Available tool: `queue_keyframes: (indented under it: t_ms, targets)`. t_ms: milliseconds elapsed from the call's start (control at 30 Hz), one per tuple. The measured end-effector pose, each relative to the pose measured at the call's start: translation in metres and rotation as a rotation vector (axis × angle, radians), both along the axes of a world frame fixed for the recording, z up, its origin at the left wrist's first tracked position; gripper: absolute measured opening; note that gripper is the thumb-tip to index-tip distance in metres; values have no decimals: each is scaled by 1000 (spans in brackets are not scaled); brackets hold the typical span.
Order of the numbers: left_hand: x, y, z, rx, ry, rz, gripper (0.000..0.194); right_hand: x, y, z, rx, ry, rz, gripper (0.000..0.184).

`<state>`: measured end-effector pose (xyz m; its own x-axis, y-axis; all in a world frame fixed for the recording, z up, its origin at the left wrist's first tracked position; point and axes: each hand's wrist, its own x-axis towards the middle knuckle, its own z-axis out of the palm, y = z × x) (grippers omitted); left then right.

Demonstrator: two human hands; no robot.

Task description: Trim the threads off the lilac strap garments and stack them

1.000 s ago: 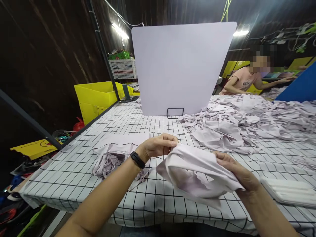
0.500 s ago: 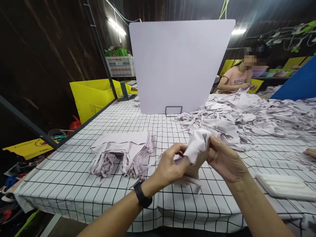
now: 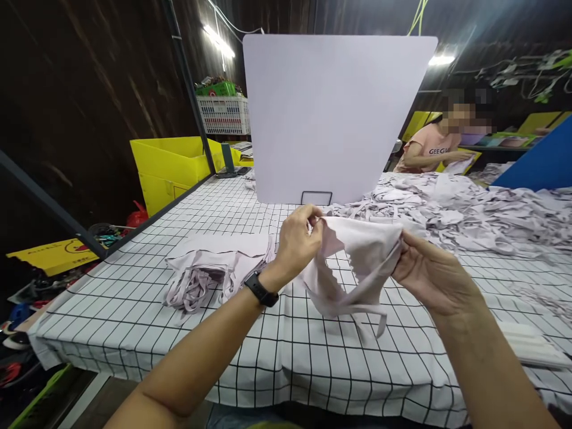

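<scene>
Over the gridded tablecloth (image 3: 322, 363), back from its front edge, grid showing btwn, your L hand (image 3: 299, 241) & R hand (image 3: 433, 274) pinch the pale fabric piece (image 3: 375, 241) by its top corners; long axis L–R, loop hanging down; 1 strap (image 3: 381, 325) dangles, maybe more behind; 1 stack (image 3: 243, 262) to L, 1 heap (image 3: 469, 208) beyond R.

Cloth (image 3: 369, 238) pale, perhaps lilac; tablecloth (image 3: 322, 363) black-gridded white.

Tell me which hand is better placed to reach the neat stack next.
Left, I think: the left hand is nearer the stack, while the right hand is across the cloth. Both hold the cloth, so neither is free.
</scene>
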<state>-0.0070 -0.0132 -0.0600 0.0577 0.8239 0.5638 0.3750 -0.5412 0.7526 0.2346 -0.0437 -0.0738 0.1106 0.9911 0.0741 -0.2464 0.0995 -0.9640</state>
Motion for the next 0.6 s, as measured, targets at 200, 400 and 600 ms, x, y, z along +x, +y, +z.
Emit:
queue_keyframes:
  t_ms: [200, 400, 600]
  targets:
    - [13, -13, -34, -350, -222, -500, 26, -28, -2, 13, 146, 144, 18, 6]
    - [32, -8, -59, -626, -328, -960, 39, -34, -3, 19, -1, 450, -3, 12]
    - [24, -1, -27, -360, -218, -748, 34, -3, 3, 5, 62, 382, -152, 9]
